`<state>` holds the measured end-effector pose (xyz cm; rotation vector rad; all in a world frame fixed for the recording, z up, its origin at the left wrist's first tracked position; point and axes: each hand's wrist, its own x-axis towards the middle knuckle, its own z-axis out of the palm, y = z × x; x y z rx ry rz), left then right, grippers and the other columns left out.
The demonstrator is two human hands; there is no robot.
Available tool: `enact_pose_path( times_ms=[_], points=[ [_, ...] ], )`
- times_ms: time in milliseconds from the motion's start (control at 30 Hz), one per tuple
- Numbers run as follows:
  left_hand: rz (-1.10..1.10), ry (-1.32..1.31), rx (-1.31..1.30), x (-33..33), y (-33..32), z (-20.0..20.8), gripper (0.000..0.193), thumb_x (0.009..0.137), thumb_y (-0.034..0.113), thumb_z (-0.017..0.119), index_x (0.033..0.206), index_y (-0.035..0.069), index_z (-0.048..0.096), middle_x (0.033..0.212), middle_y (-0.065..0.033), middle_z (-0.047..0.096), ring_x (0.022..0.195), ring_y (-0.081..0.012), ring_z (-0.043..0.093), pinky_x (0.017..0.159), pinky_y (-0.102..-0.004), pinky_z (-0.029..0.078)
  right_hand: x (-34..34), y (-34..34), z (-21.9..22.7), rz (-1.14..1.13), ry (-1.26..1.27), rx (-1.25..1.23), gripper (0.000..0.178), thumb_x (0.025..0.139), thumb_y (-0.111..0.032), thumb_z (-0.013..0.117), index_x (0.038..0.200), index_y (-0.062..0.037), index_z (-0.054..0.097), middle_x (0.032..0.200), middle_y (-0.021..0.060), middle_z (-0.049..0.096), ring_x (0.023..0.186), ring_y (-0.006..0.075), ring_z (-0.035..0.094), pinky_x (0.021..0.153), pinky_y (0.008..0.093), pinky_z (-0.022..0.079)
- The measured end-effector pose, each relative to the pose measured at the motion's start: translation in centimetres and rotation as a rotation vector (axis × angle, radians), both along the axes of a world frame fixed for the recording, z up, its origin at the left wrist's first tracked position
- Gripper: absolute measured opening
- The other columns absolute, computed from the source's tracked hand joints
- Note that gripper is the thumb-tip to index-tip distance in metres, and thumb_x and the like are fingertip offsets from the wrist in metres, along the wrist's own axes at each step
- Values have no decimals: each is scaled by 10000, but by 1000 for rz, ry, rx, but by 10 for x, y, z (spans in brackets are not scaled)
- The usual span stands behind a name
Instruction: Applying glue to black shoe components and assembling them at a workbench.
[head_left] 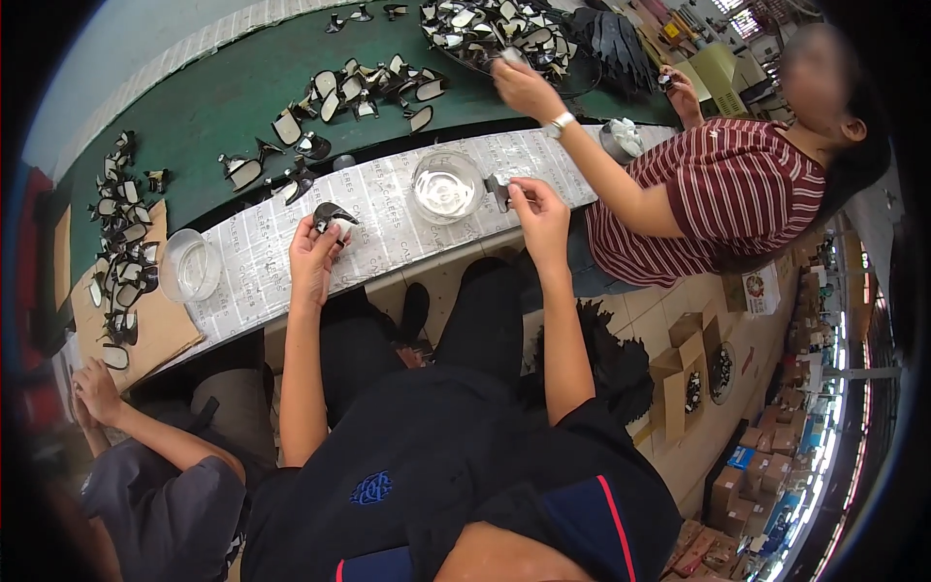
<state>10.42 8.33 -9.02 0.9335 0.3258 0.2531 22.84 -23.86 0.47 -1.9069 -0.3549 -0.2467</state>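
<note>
My left hand (315, 254) grips a glossy black shoe heel (335, 215) with a pale face, held up above the near edge of the paper-covered strip. My right hand (539, 215) pinches a small dark flat piece (498, 192) between thumb and fingers; its exact kind is too small to make out. That piece is just right of a clear round bowl (446, 188), by its rim. Beyond the bowl, loose black heels with pale faces (244, 172) lie on the green tabletop (213, 107).
A second clear bowl (191, 266) stands at the left by brown cardboard (145, 335) and a row of heels (126, 233). Far off is a large heap of heels (485, 34) beside black strips (616, 48). Co-workers sit right (718, 184) and left (165, 495), the right one's arm reaching over the table.
</note>
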Motion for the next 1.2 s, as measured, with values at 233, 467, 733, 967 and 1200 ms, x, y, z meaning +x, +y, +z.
enact_pose_path(
  times_ms=[233,467,733,967,1200],
  points=[
    [22,-18,-27,1,-3,3,286,935,32,673,1191,27,547,1051,-65,667,911,-147,657,844,-304,567,-10,-3,-9,61,-293,-256,170,895,-44,708,1058,4,693,1093,170,659,860,296,686,750,351,558],
    [28,-4,-20,1,-2,1,271,936,28,670,1182,28,555,1060,-70,668,927,-151,655,849,-319,567,-18,-5,-4,89,-334,-310,158,891,-29,706,1043,8,689,1081,141,671,902,276,681,743,326,554],
    [23,-14,1,1,-2,0,269,934,38,679,1173,29,556,1047,-76,680,914,-157,663,834,-318,565,-22,-12,-7,109,-364,-358,165,880,-27,716,1042,-1,692,1086,142,663,930,297,674,749,336,559],
    [7,-32,-9,0,-2,0,274,940,73,690,1173,16,556,1027,-87,690,894,-181,682,823,-320,573,-28,-19,-6,138,-301,-377,179,880,-22,715,1055,1,688,1074,140,660,905,287,680,736,333,558],
    [-12,-54,-15,1,-3,-1,329,950,87,682,1233,-6,541,1069,-127,700,968,-236,701,866,-342,580,-23,-9,1,89,-399,-281,181,897,-27,695,1076,-1,680,1114,152,643,860,283,683,711,334,570]
  ],
)
